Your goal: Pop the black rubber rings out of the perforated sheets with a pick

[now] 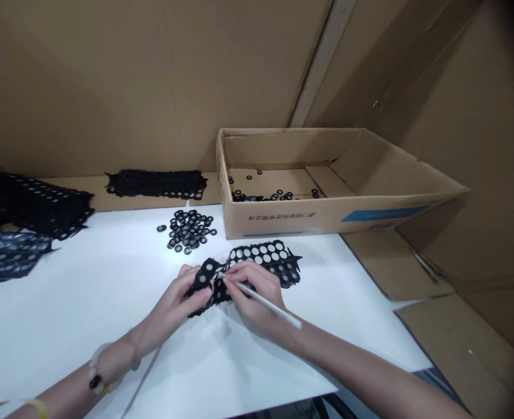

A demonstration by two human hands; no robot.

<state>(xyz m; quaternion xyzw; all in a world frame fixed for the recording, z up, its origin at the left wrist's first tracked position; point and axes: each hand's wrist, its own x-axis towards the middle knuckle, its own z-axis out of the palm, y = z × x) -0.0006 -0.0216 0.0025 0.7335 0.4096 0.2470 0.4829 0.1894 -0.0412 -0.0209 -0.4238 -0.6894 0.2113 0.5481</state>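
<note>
A black perforated rubber sheet (263,257) with round holes lies on the white table (86,302) in front of me. My left hand (182,299) grips the sheet's left end, fingers curled over it. My right hand (252,291) pinches a thin white stick (268,304) like a pen, its tip pressed on the sheet between my hands. A loose pile of small black rings (189,230) lies just beyond the sheet.
An open cardboard box (283,218) with several black rings inside stands behind the sheet. Stacks of black perforated sheets (156,183) lie at the back, with more sheets (25,206) at the far left. Cardboard walls surround the table; flat cardboard (418,267) lies at right.
</note>
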